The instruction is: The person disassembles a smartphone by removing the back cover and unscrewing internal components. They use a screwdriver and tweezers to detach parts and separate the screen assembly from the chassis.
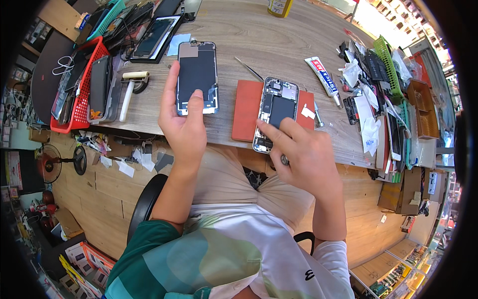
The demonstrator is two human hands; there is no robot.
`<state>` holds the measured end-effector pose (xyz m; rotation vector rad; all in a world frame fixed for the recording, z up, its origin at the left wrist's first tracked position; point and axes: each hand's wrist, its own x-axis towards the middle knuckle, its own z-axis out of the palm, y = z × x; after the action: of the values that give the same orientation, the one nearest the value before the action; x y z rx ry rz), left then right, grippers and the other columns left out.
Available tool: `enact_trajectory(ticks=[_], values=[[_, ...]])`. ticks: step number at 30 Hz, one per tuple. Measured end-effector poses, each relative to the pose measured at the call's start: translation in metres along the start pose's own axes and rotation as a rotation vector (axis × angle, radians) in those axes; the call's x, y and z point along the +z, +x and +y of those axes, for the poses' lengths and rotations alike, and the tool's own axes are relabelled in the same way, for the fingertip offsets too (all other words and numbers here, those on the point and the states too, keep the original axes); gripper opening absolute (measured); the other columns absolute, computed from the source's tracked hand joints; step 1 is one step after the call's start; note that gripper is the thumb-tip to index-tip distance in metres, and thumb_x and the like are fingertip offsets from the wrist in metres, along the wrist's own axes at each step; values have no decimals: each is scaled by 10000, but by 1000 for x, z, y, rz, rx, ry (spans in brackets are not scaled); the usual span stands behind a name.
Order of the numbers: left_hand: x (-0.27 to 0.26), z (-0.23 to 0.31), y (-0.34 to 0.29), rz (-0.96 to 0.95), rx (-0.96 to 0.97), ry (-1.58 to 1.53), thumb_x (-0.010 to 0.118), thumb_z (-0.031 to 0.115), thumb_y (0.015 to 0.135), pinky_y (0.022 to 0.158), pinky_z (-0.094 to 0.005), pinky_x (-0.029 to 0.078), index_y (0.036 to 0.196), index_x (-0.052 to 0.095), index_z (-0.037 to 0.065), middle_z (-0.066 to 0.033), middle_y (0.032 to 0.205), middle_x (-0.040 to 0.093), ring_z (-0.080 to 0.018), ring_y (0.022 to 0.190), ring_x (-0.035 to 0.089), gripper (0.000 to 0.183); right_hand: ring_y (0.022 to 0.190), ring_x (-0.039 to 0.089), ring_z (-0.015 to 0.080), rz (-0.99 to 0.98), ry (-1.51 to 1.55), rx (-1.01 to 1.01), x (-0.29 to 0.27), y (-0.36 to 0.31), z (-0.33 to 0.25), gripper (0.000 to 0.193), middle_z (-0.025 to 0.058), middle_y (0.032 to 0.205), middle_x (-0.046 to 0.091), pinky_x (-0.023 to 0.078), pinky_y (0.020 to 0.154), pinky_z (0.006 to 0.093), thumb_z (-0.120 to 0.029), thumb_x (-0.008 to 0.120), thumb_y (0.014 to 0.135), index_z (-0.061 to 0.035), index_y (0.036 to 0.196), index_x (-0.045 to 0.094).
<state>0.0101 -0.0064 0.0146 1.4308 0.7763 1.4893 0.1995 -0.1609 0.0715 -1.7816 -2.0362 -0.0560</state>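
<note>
My left hand [185,122] grips a phone screen [198,70], its dark back and metal frame toward me, thumb across the lower part. An opened phone body [282,107] rests on a reddish-brown mat [246,107], its battery and boards exposed. My right hand [307,157] is over its lower end, index fingertip at the left edge. The other fingers curl round something mostly hidden; a small round dark end [284,159] shows below them. Beside that hand, a metal tool piece [318,118] shows at the mat's right edge; whether both belong to one tool I cannot tell.
Tweezers [249,69] lie beyond the mat, a white-and-blue tube [323,79] to its right. A white-handled roller [130,92] and a red basket [82,94] of phones stand left. Scraps and a green basket [388,67] crowd the right.
</note>
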Motion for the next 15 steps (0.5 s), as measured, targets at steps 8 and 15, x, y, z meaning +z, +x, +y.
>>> enact_trajectory(ticks=[8, 15], values=[[-14, 0, -2, -177, -171, 122, 677, -74, 1043, 1033, -278, 562, 1702, 479, -32, -171, 1529, 675, -134, 1235, 691, 690, 651, 664, 226, 49, -4, 77, -4, 0, 4, 493, 44, 898, 597, 509, 557, 390, -75, 780, 842, -121, 1332, 808], [-31, -9, 3, -239, -131, 320, 721, -22, 1022, 967, -305, 582, 1692, 509, -6, -174, 1313, 734, -151, 1133, 713, 703, 648, 668, 250, 65, -24, 54, 3, 13, 6, 475, 42, 898, 634, 515, 558, 401, -60, 765, 846, -122, 1315, 811]])
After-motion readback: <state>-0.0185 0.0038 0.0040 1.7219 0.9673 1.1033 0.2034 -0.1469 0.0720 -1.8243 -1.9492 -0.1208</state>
